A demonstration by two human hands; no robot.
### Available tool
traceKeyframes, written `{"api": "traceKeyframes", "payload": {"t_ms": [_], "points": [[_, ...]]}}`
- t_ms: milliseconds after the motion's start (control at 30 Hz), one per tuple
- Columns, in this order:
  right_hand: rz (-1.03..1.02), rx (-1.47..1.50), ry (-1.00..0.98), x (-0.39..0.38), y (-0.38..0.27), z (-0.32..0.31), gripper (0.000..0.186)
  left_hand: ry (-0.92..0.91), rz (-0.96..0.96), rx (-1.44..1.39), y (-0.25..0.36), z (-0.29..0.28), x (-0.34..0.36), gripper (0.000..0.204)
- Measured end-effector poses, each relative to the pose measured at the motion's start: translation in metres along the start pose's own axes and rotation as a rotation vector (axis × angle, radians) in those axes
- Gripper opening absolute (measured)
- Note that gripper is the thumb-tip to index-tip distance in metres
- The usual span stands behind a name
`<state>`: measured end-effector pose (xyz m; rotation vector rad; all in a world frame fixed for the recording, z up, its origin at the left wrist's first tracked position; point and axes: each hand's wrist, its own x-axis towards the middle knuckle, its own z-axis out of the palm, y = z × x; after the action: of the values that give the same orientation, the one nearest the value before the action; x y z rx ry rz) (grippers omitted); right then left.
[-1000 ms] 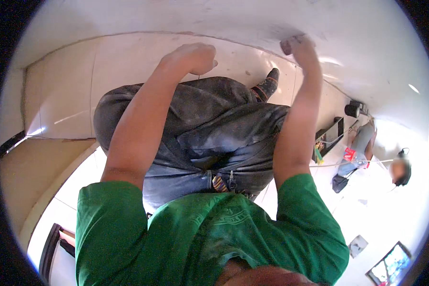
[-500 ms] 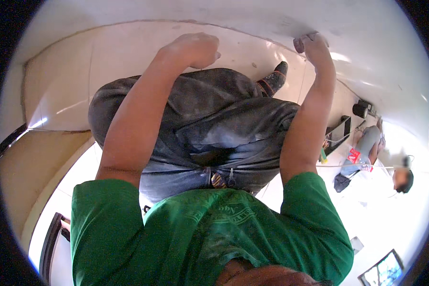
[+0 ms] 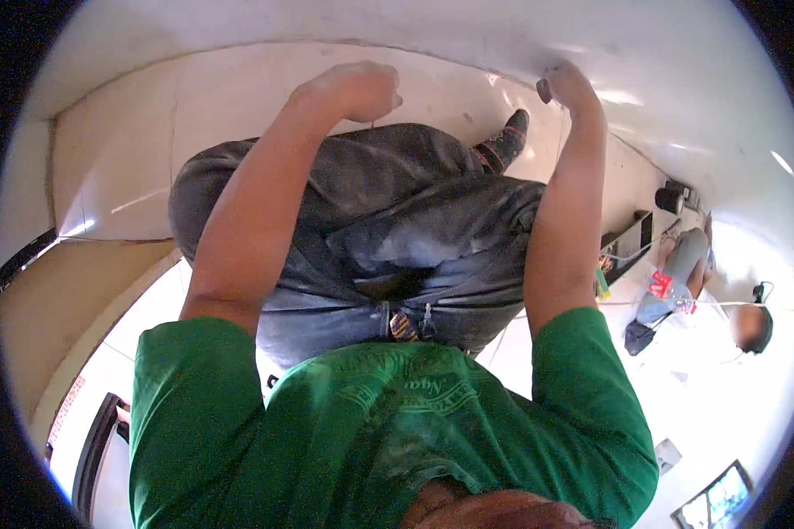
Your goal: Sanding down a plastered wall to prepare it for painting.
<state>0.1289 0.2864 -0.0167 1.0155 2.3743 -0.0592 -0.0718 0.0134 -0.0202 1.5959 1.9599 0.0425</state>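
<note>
My left hand [image 3: 359,91] is closed, held over the tiled floor above my bent leg. Something thin seems to stick out below its fingers, too small to name. At the white wall [image 3: 468,35], low near where it meets the floor, is my right hand [image 3: 572,85]. Its fingers are wrapped round a small brown object with a rounded end [image 3: 544,91]; the rest of that object is hidden by the hand. My dark trousers [image 3: 397,212] carry pale dusty smears.
My dark shoe [image 3: 507,141] rests on the light floor tiles [image 3: 229,97] between the hands. Farther right, another person [image 3: 679,273] sits near a black cylindrical thing [image 3: 669,201] and a dark open-topped box [image 3: 628,242]. A pale cable [image 3: 706,303] crosses there. A lit screen [image 3: 715,502] lies lower right.
My right hand has shifted slightly left along the wall with the brown object in it. My left hand stays nearly in place, still closed. The whole view has shifted a little.
</note>
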Motion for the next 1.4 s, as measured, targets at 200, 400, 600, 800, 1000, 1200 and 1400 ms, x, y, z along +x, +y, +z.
{"api": "traceKeyframes", "payload": {"t_ms": [200,400,600,800,1000,1200,1400], "points": [[-0.104,0.753,0.655,-0.003,0.001,0.004,0.027,0.038,0.002,-0.022,-0.002,0.002,-0.002,0.041],[-0.273,0.432,0.425,0.003,0.010,0.007,0.021,-0.061,-0.074,-0.023,0.007,-0.010,-0.007,0.037],[-0.160,0.240,0.062,0.024,0.026,0.021,0.027,-0.040,-0.047,-0.083,0.012,-0.018,-0.016,0.040],[-0.212,0.598,0.616,0.006,0.016,0.014,0.026,-0.031,-0.089,-0.068,0.010,-0.014,-0.013,0.037],[0.041,0.354,-0.121,0.028,0.032,0.021,0.024,-0.005,-0.043,-0.098,0.008,-0.013,-0.013,0.036],[-0.316,0.498,0.130,0.049,0.057,0.053,0.019,-0.011,-0.039,-0.123,0.008,-0.016,-0.012,0.036],[0.072,1.048,0.435,0.024,0.041,0.033,0.017,0.022,-0.068,-0.057,0.010,-0.016,-0.015,0.027]]}}
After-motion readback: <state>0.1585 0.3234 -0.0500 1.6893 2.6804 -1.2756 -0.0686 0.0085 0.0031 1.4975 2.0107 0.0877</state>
